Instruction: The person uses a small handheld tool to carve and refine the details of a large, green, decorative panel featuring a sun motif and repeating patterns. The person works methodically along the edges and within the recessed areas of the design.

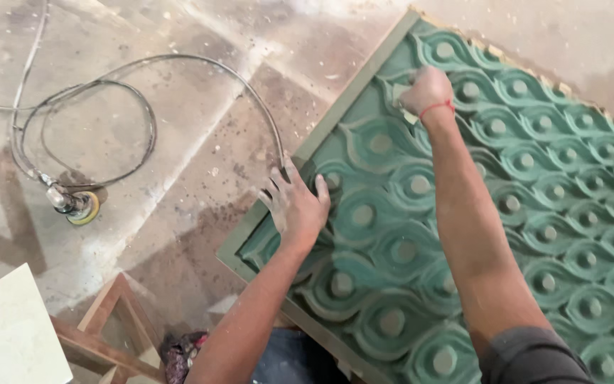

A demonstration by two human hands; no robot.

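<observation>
A large green carved panel with raised scale-like shapes and round bosses lies across the right of the view. My left hand rests flat on its near left part, fingers spread, thumb on the carving. My right hand reaches to the far part of the panel, fist closed on a small pale folded piece, likely sandpaper, pressed against the carved surface. A red thread circles the right wrist.
A small round sander with a long grey hose lies on the dusty floor at left. A wooden frame and a pale board sit at the lower left, with a dark rag beside them.
</observation>
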